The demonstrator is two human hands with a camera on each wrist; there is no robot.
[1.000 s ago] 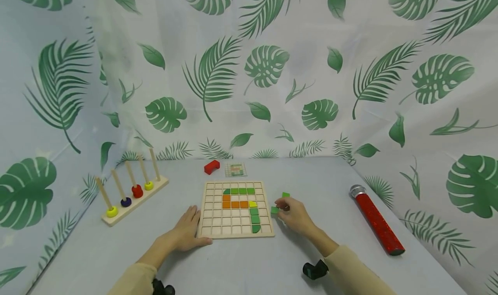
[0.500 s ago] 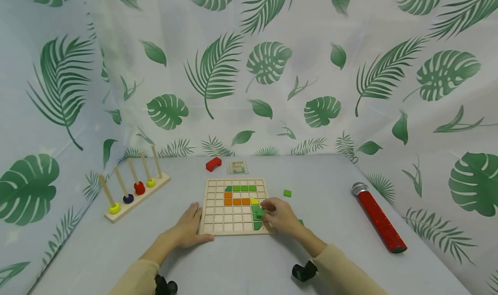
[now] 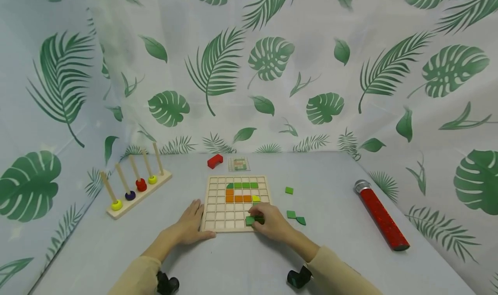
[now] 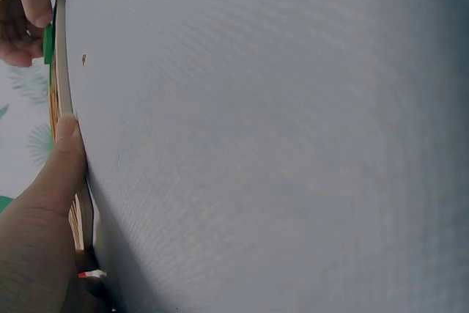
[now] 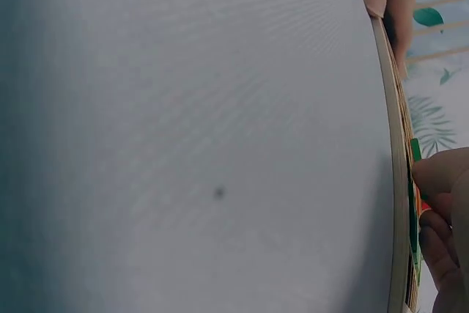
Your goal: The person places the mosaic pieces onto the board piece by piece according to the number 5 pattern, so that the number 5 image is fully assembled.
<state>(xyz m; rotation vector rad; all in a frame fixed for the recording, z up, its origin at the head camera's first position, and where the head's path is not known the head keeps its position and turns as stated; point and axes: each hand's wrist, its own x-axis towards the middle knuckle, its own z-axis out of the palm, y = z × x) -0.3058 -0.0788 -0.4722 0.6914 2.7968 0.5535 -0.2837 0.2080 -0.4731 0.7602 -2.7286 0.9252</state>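
Observation:
A wooden grid board (image 3: 228,216) lies on the table in the head view. On it are a row of green tiles (image 3: 247,185), orange tiles (image 3: 243,198) and a yellow tile (image 3: 255,198). My left hand (image 3: 189,223) rests along the board's left side, fingers extended, thumb at the near edge. Over the lower right squares, my right hand (image 3: 274,221) pinches a green square tile (image 3: 249,221); its fingers partly cover the green tiles beneath. In the right wrist view that green tile (image 5: 415,149) stands just above the board's edge, by the thumb.
Right of the board lie two green square tiles (image 3: 289,190) and a dark green rounded tile (image 3: 301,221). Behind it are a red block (image 3: 215,161) and a pattern card (image 3: 238,164). A peg stand with rings (image 3: 148,192) is left, a red microphone (image 3: 383,217) right.
My right hand has gone from the loose tiles right of the board, picked up a green tile, and carried it left over the board's lower right. The left hand has stayed at the board's side.

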